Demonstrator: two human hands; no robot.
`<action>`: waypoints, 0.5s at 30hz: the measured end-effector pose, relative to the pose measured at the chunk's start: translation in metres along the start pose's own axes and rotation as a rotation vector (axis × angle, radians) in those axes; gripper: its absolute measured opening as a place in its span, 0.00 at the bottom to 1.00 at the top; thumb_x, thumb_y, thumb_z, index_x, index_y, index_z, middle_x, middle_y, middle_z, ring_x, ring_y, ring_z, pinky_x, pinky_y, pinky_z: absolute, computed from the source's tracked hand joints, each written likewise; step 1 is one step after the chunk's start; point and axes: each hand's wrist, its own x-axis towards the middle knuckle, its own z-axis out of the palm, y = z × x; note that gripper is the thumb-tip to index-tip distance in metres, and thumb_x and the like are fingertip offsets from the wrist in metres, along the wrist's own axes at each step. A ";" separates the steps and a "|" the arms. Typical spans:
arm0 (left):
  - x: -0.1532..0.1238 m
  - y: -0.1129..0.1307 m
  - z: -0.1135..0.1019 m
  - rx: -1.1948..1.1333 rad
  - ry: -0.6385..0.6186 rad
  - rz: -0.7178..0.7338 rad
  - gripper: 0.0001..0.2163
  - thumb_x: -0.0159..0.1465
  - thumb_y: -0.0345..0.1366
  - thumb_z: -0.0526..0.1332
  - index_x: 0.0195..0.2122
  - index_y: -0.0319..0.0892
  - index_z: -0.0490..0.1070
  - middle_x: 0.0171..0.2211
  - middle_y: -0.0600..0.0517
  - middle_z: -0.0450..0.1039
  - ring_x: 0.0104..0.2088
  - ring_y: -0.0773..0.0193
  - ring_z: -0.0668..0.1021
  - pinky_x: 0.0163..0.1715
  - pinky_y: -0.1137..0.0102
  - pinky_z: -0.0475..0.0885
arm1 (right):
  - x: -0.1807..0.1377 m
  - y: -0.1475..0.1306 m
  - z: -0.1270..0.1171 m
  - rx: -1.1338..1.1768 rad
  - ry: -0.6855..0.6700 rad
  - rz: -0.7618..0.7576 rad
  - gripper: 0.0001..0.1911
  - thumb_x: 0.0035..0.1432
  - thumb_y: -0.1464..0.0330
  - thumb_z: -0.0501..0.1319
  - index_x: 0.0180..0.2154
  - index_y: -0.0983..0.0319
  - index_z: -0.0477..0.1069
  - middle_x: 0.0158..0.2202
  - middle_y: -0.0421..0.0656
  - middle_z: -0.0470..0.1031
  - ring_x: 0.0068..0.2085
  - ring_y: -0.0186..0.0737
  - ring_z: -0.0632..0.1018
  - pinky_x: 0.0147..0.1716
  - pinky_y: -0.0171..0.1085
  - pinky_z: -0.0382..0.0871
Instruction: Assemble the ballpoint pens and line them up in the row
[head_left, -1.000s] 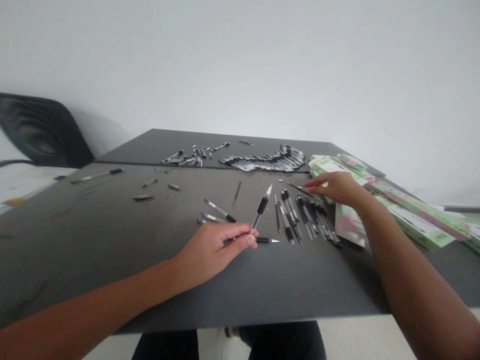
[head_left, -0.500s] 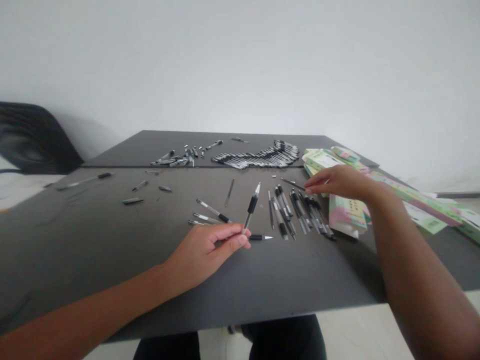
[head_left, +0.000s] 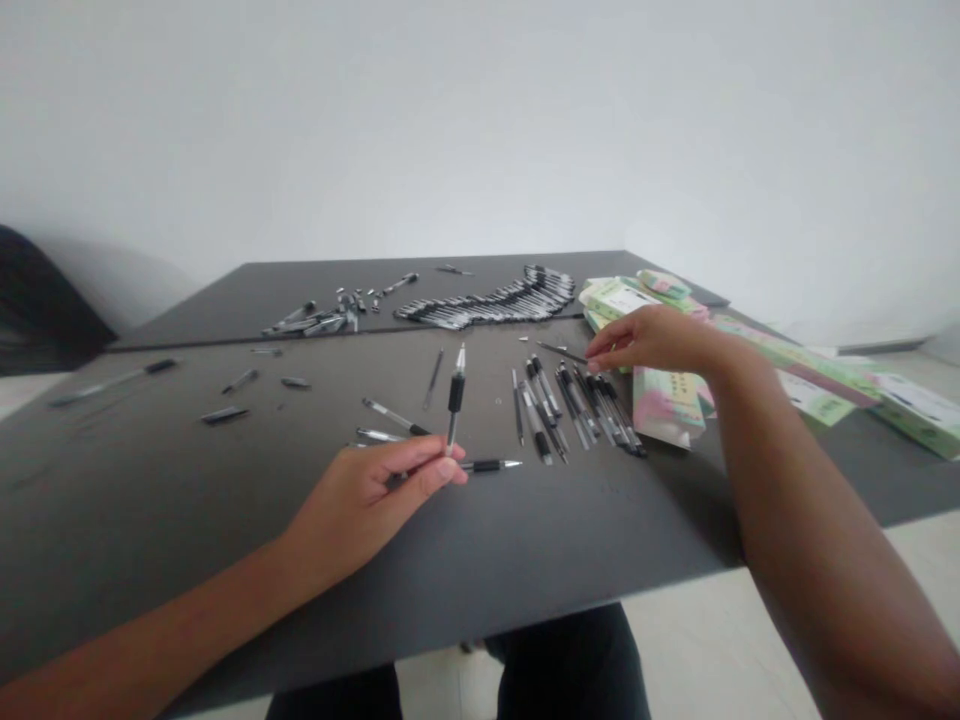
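Observation:
My left hand (head_left: 375, 490) rests low on the dark table (head_left: 150, 480) and pinches a black-gripped pen (head_left: 455, 397) that points up and away. Another pen (head_left: 487, 465) lies just beyond its fingertips, and two more lie flat behind it. My right hand (head_left: 649, 340) reaches over a row of several pens (head_left: 577, 405) and pinches a thin dark refill (head_left: 559, 350) at its right end. That hand hovers next to the green and pink boxes (head_left: 667, 405).
A long heap of pens (head_left: 487, 303) and a scatter of small pen parts (head_left: 322, 315) lie at the far side. Loose pieces (head_left: 225, 412) dot the left half. More flat boxes (head_left: 862, 385) stretch along the right edge. A dark chair (head_left: 37, 320) stands at far left.
The view has swung right, so everything sits further left in the picture. The pen in my left hand has tipped from leaning right to nearly upright. My right hand keeps its pinch.

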 end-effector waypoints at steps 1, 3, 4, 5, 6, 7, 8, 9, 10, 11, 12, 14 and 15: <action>0.000 0.000 0.000 0.005 0.004 -0.010 0.14 0.73 0.50 0.61 0.43 0.54 0.87 0.48 0.60 0.88 0.48 0.57 0.88 0.46 0.71 0.81 | -0.001 -0.001 -0.001 -0.002 -0.009 -0.003 0.17 0.54 0.51 0.72 0.42 0.50 0.88 0.38 0.39 0.88 0.40 0.47 0.86 0.41 0.42 0.77; 0.000 -0.001 0.000 0.011 0.005 -0.026 0.14 0.72 0.51 0.62 0.44 0.54 0.87 0.47 0.59 0.88 0.48 0.57 0.88 0.46 0.70 0.81 | -0.003 -0.003 -0.002 0.007 -0.020 -0.006 0.18 0.54 0.51 0.72 0.43 0.51 0.88 0.38 0.40 0.88 0.40 0.48 0.85 0.41 0.42 0.77; 0.000 -0.002 0.001 0.015 0.005 -0.029 0.14 0.72 0.51 0.62 0.45 0.54 0.87 0.47 0.59 0.88 0.48 0.56 0.88 0.46 0.70 0.82 | -0.003 -0.004 -0.003 0.020 -0.028 -0.011 0.17 0.54 0.52 0.72 0.42 0.52 0.88 0.38 0.40 0.89 0.40 0.48 0.85 0.42 0.43 0.77; 0.000 -0.002 0.001 0.022 0.006 -0.029 0.14 0.72 0.51 0.62 0.44 0.54 0.87 0.47 0.59 0.88 0.47 0.56 0.88 0.46 0.70 0.82 | -0.004 -0.004 -0.003 0.037 -0.036 -0.017 0.17 0.54 0.52 0.72 0.42 0.52 0.88 0.39 0.40 0.89 0.40 0.48 0.85 0.42 0.43 0.77; 0.000 -0.003 0.001 0.031 0.008 -0.025 0.14 0.72 0.51 0.63 0.43 0.54 0.87 0.46 0.59 0.88 0.47 0.56 0.88 0.45 0.70 0.82 | -0.004 -0.005 -0.003 0.057 -0.042 -0.022 0.17 0.54 0.53 0.72 0.42 0.52 0.88 0.39 0.40 0.89 0.40 0.48 0.86 0.43 0.43 0.77; -0.001 -0.003 0.002 0.038 0.011 -0.018 0.14 0.71 0.51 0.63 0.43 0.55 0.87 0.46 0.60 0.88 0.46 0.57 0.89 0.45 0.70 0.82 | -0.005 -0.005 -0.003 0.074 -0.051 -0.024 0.16 0.54 0.53 0.72 0.42 0.53 0.88 0.39 0.40 0.89 0.41 0.48 0.86 0.43 0.43 0.77; -0.001 -0.003 0.002 0.043 0.016 -0.014 0.13 0.71 0.51 0.63 0.42 0.55 0.87 0.46 0.60 0.88 0.46 0.57 0.89 0.45 0.70 0.82 | -0.006 -0.006 -0.003 0.088 -0.062 -0.023 0.16 0.53 0.54 0.72 0.41 0.53 0.88 0.38 0.40 0.88 0.41 0.48 0.86 0.43 0.43 0.77; -0.001 -0.003 0.003 0.048 0.023 -0.013 0.13 0.71 0.51 0.63 0.41 0.55 0.87 0.46 0.59 0.88 0.45 0.57 0.89 0.45 0.71 0.82 | -0.006 -0.007 -0.003 0.098 -0.076 -0.021 0.15 0.53 0.55 0.73 0.41 0.53 0.88 0.38 0.40 0.88 0.41 0.49 0.86 0.43 0.44 0.77; -0.001 -0.004 0.003 0.052 0.028 -0.016 0.13 0.71 0.51 0.64 0.41 0.55 0.87 0.46 0.59 0.88 0.45 0.57 0.89 0.45 0.71 0.82 | -0.007 -0.007 -0.004 0.104 -0.093 -0.019 0.15 0.53 0.55 0.73 0.41 0.53 0.88 0.38 0.40 0.89 0.41 0.49 0.86 0.44 0.44 0.77; -0.001 -0.004 0.004 0.055 0.032 -0.018 0.13 0.71 0.51 0.64 0.42 0.55 0.87 0.46 0.59 0.88 0.46 0.57 0.89 0.45 0.71 0.82 | -0.007 -0.008 -0.004 0.104 -0.113 -0.019 0.15 0.52 0.55 0.74 0.41 0.53 0.88 0.39 0.40 0.89 0.42 0.49 0.86 0.44 0.43 0.77; -0.001 -0.004 0.005 0.058 0.036 -0.019 0.13 0.71 0.52 0.64 0.42 0.56 0.87 0.47 0.59 0.88 0.46 0.57 0.89 0.45 0.71 0.82 | -0.008 -0.009 -0.004 0.101 -0.129 -0.021 0.15 0.52 0.56 0.74 0.40 0.53 0.88 0.39 0.40 0.89 0.42 0.50 0.86 0.44 0.43 0.77; -0.001 -0.004 0.006 0.060 0.036 -0.013 0.12 0.70 0.51 0.65 0.41 0.56 0.87 0.46 0.59 0.88 0.45 0.57 0.89 0.45 0.71 0.82 | -0.008 -0.009 -0.004 0.101 -0.157 -0.036 0.14 0.52 0.56 0.74 0.40 0.53 0.88 0.40 0.39 0.89 0.43 0.50 0.86 0.44 0.43 0.76; -0.001 -0.004 0.006 0.056 0.036 -0.007 0.12 0.70 0.51 0.65 0.41 0.56 0.88 0.45 0.59 0.88 0.45 0.57 0.89 0.44 0.72 0.82 | -0.008 -0.009 -0.003 0.104 -0.172 -0.042 0.14 0.52 0.56 0.74 0.40 0.53 0.88 0.40 0.39 0.89 0.43 0.50 0.86 0.44 0.43 0.76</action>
